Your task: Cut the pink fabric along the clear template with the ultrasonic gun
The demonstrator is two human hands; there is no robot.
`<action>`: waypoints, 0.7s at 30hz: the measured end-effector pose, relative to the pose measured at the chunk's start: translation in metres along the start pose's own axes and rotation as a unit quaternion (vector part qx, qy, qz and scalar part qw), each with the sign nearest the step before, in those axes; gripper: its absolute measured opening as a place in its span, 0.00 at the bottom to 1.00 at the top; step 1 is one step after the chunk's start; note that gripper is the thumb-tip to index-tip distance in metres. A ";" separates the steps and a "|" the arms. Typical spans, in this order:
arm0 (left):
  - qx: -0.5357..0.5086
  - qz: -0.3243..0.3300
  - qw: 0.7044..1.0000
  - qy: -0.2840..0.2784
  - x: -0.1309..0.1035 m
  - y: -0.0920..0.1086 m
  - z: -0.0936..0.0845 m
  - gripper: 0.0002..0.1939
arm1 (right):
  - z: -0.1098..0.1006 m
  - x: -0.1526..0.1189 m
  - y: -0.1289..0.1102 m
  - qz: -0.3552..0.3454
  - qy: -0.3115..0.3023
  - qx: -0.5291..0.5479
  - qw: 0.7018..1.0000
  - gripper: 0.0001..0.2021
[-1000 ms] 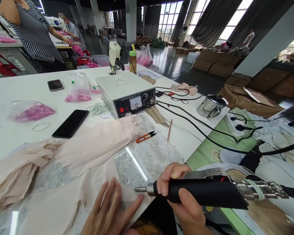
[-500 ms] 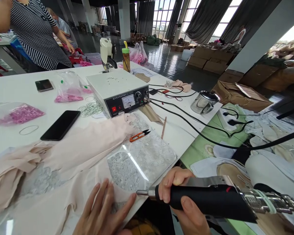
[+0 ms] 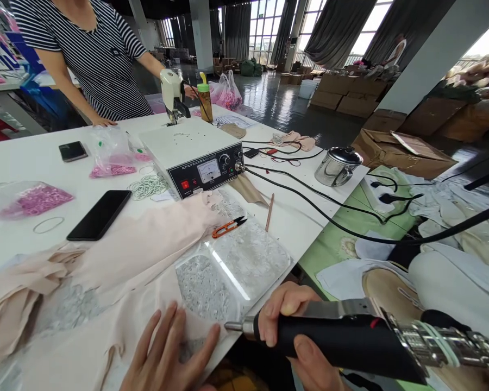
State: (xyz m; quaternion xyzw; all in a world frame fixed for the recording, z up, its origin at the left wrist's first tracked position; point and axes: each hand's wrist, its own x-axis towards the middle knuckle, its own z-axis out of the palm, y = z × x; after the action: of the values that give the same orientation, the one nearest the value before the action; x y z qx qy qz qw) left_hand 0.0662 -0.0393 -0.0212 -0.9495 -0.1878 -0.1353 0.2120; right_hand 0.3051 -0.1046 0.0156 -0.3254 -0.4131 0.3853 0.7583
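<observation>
My left hand (image 3: 167, 353) lies flat with fingers spread on pale pink thin fabric (image 3: 146, 304). The fabric lies over a clear sheet (image 3: 248, 255) on the table, its edge running beside my thumb. My right hand (image 3: 287, 307) wraps around a black handheld ultrasonic welding gun (image 3: 334, 336). The gun's metal tip points left and sits at the fabric's edge, close to my left thumb; I cannot tell whether it presses on the cloth. Orange thread snips (image 3: 228, 227) rest beyond my hands on the sheet.
A control box (image 3: 206, 171) with dial and cables stands ahead. A black phone (image 3: 100, 214), bags of pink pieces (image 3: 36, 198) and elastic loops (image 3: 149, 186) lie left. A steel mug (image 3: 337, 167) stands right. A person in stripes (image 3: 106, 65) leans at the far side.
The person in stripes has moved right and now leans on the table, one hand near the bag. My hands and the welding gun stay almost in place; the view shifts slightly.
</observation>
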 end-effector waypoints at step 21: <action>0.006 0.005 1.000 0.002 0.002 -0.007 -0.004 0.36 | -0.006 -0.006 -0.007 0.018 -0.002 -0.016 1.000 0.06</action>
State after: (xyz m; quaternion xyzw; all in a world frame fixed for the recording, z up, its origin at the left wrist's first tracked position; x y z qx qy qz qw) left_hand 0.0648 -0.0348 -0.0142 -0.9490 -0.1831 -0.1349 0.2185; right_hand 0.3108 -0.1143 0.0164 -0.3440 -0.4143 0.3928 0.7454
